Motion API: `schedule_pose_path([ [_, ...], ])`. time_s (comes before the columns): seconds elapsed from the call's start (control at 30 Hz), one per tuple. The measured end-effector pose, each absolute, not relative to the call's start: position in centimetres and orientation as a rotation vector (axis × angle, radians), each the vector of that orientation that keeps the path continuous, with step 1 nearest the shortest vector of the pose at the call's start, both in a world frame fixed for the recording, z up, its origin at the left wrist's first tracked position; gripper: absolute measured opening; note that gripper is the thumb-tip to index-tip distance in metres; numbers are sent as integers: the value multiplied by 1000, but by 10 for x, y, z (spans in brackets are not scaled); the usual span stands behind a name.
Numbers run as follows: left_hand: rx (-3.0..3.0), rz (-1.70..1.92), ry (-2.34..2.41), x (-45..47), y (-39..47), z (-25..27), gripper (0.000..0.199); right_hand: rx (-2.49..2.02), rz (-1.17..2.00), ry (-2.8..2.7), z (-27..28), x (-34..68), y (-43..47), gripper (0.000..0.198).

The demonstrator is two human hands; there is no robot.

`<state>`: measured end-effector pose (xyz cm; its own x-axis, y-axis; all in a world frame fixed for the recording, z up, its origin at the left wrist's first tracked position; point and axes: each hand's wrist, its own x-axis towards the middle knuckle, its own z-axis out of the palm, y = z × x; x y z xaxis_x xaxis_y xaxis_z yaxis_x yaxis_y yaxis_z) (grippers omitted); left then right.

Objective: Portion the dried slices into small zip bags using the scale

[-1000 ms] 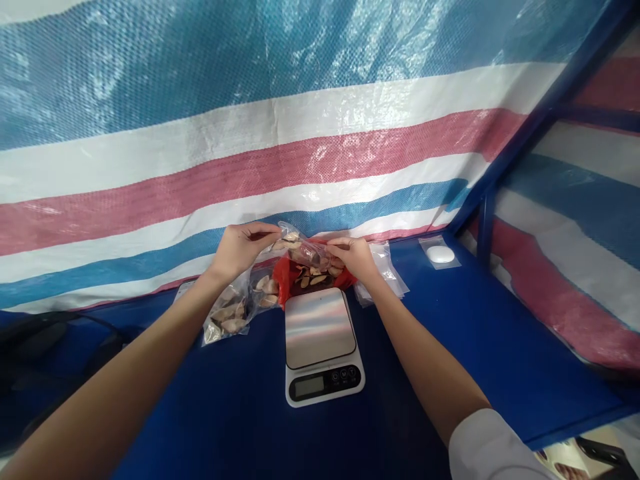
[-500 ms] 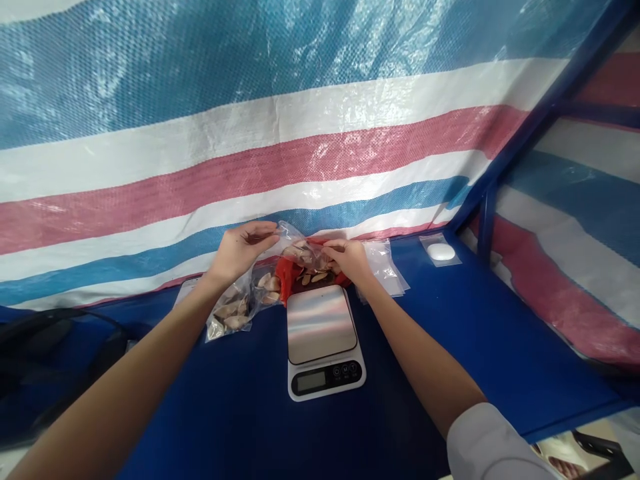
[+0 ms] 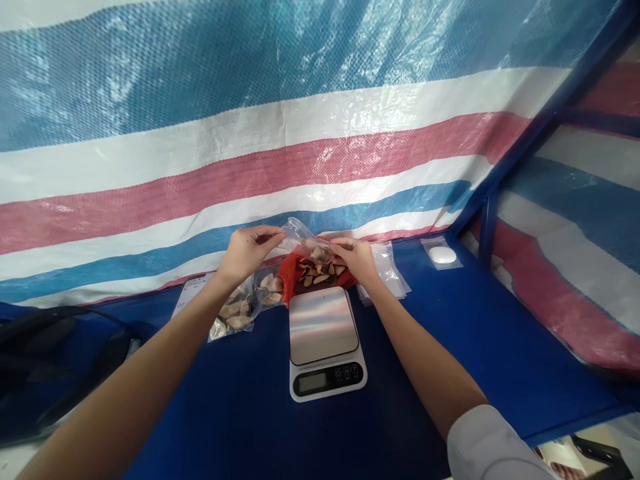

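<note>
My left hand [image 3: 251, 250] pinches one top corner of a clear plastic bag [image 3: 299, 230]. The opposite edge of the same bag is pinched by my right hand [image 3: 354, 255]. Some pale pieces show inside the bag's lower part. Below and behind it lies an open red bag [image 3: 289, 277] full of dried brown slices [image 3: 320, 273]. Directly in front of the red bag sits a kitchen scale [image 3: 324, 327] with a bare steel plate; no digits can be read on its display.
Filled clear bags [image 3: 235, 308] lie left of the scale, beside a phone-like white screen [image 3: 193, 291]. Flat clear bags [image 3: 390, 270] are stacked at right, with a white mouse-shaped object [image 3: 443, 255] beyond. Black straps [image 3: 75, 360] lie far left. A striped sheet [image 3: 300, 160] hangs behind the blue table [image 3: 240, 413].
The clear bag has risen slightly away from the red bag, held by both hands. More of the brown slices now shows. The view has shifted a little.
</note>
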<state>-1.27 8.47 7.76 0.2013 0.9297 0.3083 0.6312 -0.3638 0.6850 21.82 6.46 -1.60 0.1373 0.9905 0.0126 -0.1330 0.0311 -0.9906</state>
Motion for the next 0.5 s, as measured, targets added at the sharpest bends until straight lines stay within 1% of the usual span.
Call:
schedule_pose_path([
  [0.1,2089,974,1466,-16,84,74,48,-1201,1166,-1076,-12,217,62,19],
  [0.27,2091,987,1484,-23,85,78,49,-1176,1331,-1112,0,213,56,12],
  [0.4,2092,973,1475,-26,85,82,50,-1151,1393,-1081,1,213,55,7],
  [0.5,2093,933,1436,-26,85,81,48,-1139,1423,-1056,-1,214,56,9],
])
